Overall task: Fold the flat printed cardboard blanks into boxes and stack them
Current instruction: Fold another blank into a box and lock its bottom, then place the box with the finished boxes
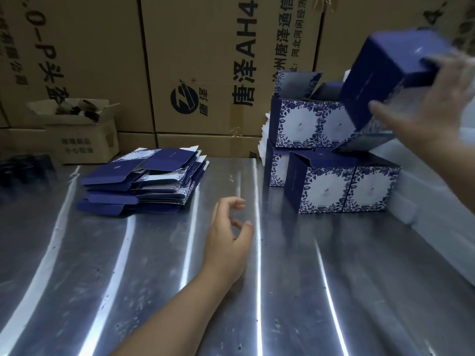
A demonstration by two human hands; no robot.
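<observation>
My right hand (434, 104) grips a folded dark blue box (390, 73), tilted and blurred, in the air above the stack of folded blue-and-white floral boxes (331, 176) at the right. That stack stands two layers high, with open flaps on top. A pile of flat printed blanks (144, 181) lies on the metal table at the left centre. Over the table's middle hovers my left hand (231, 240), fingers loosely curled and holding nothing.
The shiny metal table (154, 278) spreads across the foreground. Large brown shipping cartons (205, 60) wall off the back. A small open carton (77, 129) with dark items sits at the back left. A pale ledge (437, 201) borders the table's right side.
</observation>
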